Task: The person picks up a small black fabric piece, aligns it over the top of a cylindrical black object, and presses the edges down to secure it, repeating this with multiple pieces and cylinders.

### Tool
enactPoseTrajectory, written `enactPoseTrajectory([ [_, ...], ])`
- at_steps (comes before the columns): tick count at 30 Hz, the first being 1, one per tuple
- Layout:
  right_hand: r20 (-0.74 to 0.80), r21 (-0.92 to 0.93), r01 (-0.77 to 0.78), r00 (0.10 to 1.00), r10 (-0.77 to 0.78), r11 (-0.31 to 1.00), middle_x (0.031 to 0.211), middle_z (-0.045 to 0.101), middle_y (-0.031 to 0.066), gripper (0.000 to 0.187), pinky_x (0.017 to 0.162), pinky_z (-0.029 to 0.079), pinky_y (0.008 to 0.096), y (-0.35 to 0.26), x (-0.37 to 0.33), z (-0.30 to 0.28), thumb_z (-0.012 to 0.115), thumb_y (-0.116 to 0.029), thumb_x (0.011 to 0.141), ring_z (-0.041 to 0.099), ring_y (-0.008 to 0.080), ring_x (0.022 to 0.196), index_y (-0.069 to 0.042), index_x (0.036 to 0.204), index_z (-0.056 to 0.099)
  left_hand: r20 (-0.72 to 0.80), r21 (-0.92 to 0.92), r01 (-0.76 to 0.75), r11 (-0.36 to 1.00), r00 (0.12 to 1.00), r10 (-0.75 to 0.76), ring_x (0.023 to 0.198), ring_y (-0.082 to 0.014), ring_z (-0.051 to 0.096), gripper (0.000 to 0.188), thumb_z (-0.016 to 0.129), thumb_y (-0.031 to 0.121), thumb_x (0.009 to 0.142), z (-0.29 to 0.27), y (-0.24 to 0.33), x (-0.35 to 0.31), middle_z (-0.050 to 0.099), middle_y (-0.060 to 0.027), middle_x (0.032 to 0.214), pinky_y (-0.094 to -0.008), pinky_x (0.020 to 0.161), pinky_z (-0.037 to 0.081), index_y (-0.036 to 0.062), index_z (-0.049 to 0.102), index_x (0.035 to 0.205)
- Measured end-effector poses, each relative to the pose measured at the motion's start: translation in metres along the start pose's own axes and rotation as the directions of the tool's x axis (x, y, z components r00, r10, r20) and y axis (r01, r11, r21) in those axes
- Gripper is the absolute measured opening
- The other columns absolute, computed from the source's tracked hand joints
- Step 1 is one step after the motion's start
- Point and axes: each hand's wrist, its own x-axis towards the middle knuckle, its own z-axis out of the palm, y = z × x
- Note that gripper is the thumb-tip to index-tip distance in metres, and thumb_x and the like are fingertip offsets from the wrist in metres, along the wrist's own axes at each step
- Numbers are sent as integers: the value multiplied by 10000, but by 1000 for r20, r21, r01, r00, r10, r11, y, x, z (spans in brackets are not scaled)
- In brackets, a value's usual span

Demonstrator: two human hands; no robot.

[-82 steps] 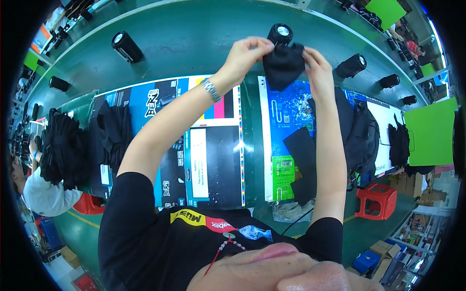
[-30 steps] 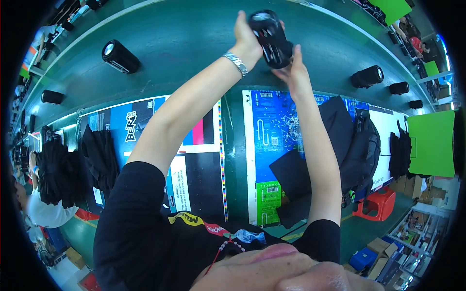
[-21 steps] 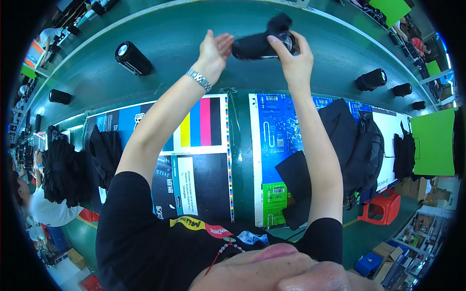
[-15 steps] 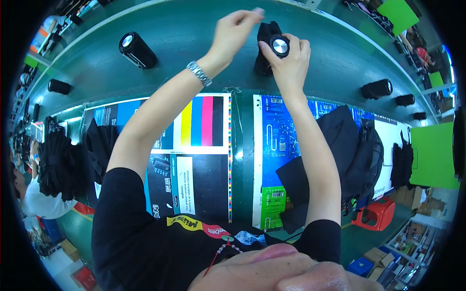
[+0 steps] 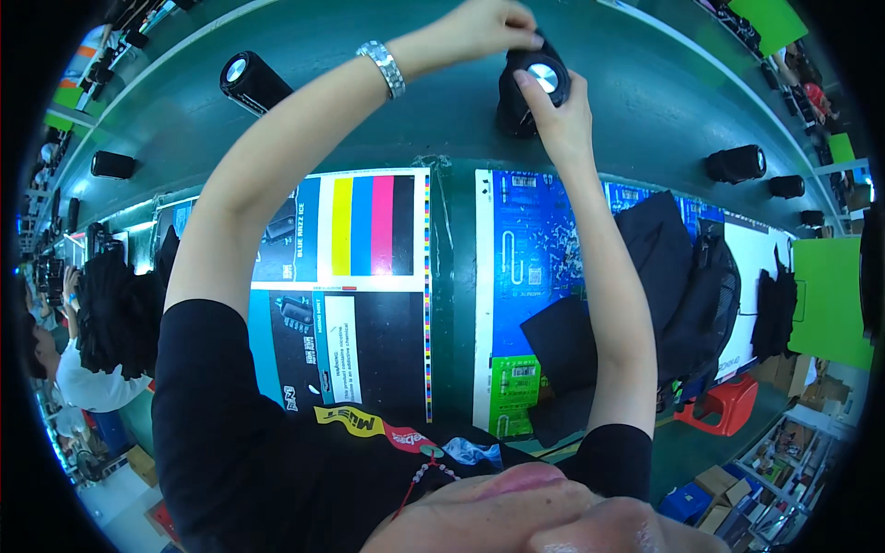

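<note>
Speaker (image 5: 518,103) was a matte black cylinder with a shiny round silver end (image 5: 546,77), on the far side of the smooth green bench (image 5: 387,129). Your right hand (image 5: 564,112) was part-curled round it; your left hand (image 5: 493,28) was pinched at its far edge, couldn't tell on what.

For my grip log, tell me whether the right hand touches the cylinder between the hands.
Touching: the head view shows the right hand holding the cylinder, its thumb overlapping the silver end's edge.
</note>
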Motion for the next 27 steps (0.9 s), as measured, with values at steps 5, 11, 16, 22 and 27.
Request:
enactPoseTrajectory([
  [5,51,-116,-90,994,97,989,993,650,233,904,788,516,338,5,20,-5,764,-592,630,662,304,917,104,1137,487,-113,-37,-214,976,971,209,646,-248,575,172,668,134,800,0,59,3,583,-177,701,-340,619,450,-36,643,819],
  [11,380,54,4,925,-24,999,1181,564,217,858,947,423,335,28,29,-31,722,-521,732,552,284,1129,74,1274,423,-224,29,-72,997,972,77,675,-249,575,174,690,160,798,1,72,-14,593,-138,705,-324,611,440,-7,668,843],
  [16,551,421,-385,828,106,821,1380,423,185,865,1084,232,480,42,46,-93,412,-680,887,310,254,1356,13,1401,343,-436,-272,-337,901,878,196,812,-204,592,236,641,260,857,18,60,4,629,-86,826,-297,712,453,33,694,898],
  [22,113,616,-408,892,437,674,1111,611,200,831,962,398,425,32,89,-31,298,-687,912,527,269,1147,70,1161,535,92,-996,64,-68,804,-588,1001,-211,613,718,241,580,976,84,17,43,663,-128,1093,-351,910,461,-24,603,1120],
  [27,107,684,-244,966,236,687,874,663,123,604,738,494,299,44,77,-17,376,-520,965,631,189,832,41,1007,594,-245,-946,-165,278,928,-282,940,-158,604,739,220,589,978,115,22,28,671,-96,1019,-271,853,466,-2,656,1058],
])
